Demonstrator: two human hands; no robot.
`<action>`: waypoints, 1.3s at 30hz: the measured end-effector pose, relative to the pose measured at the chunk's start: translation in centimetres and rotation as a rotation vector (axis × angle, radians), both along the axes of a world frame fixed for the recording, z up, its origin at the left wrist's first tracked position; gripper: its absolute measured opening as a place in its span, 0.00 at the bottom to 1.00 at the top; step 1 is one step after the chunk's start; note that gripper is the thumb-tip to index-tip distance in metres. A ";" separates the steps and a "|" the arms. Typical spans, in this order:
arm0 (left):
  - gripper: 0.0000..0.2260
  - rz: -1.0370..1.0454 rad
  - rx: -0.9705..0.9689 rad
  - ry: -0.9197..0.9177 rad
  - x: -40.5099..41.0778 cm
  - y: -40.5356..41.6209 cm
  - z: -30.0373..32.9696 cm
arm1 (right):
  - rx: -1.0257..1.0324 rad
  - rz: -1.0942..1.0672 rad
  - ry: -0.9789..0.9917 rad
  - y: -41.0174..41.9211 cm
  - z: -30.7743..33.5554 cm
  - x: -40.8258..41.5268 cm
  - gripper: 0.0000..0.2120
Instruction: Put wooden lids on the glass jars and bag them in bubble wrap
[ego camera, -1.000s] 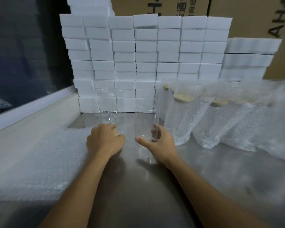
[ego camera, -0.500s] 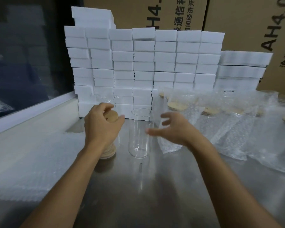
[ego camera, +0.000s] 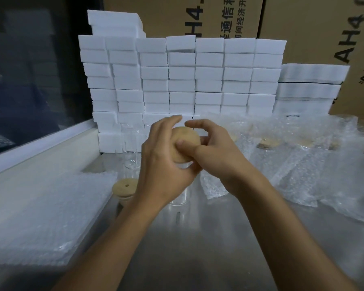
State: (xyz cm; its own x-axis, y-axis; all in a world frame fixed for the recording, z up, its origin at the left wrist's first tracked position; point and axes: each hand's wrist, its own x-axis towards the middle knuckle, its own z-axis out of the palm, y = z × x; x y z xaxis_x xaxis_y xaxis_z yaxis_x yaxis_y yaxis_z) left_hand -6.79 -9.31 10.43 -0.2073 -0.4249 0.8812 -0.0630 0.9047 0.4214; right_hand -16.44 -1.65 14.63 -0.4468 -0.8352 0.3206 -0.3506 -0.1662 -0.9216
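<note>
Hands meet in the middle, over a jar. The left hand [ego camera: 162,164] curls round a round wooden lid [ego camera: 185,143] from the left side. The right hand [ego camera: 214,154] pinches the same lid from the right, with its thumb pressed on the top and its fingers bent over the far edge. The lid is tilted up toward the camera, so its flat face shows. It sits just above the jar [ego camera: 180,196], which stands upright on the bench [ego camera: 198,248]. Only the clear bottom part of the jar shows below the left hand. I cannot tell if the lid touches the rim.

Just left of the jar is a small stack of lids [ego camera: 125,189]. The top one has a little hole in it. More empty glass jars [ego camera: 132,148] stand behind, near the wall of white foam blocks [ego camera: 181,80].

On the left lies a flat pile of bubble wrap bags [ego camera: 40,219]. On the right are bagged jars [ego camera: 282,160], side by side, already in bubble wrap with wooden lids on. They lean back in a row along the bench.

Brown boxes [ego camera: 315,38] with dark print stand behind the foam blocks. A dark window [ego camera: 29,70] is on the left.
</note>
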 end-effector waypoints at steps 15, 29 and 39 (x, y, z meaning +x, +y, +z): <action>0.34 -0.037 0.736 -0.258 -1.8 -2.9 -7.3 | -0.088 -0.176 -0.179 -1.0 -1.0 -1.3 0.32; 0.35 -0.216 0.424 -0.340 1.3 -1.9 -1.4 | -0.278 -0.190 -0.124 -1.0 -1.6 -2.4 0.08; 0.24 -0.850 0.963 -0.439 2.9 -1.8 0.8 | -0.297 -0.052 -0.266 -0.9 -0.8 -1.5 0.10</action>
State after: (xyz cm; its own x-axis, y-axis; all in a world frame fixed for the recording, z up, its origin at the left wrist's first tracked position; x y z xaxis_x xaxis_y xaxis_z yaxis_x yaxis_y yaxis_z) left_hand -3.93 -11.12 11.23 -0.8963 -0.4310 0.1039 0.0713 0.0911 0.9933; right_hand -17.91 -2.55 13.83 -0.5862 -0.6976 0.4120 -0.1215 -0.4271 -0.8960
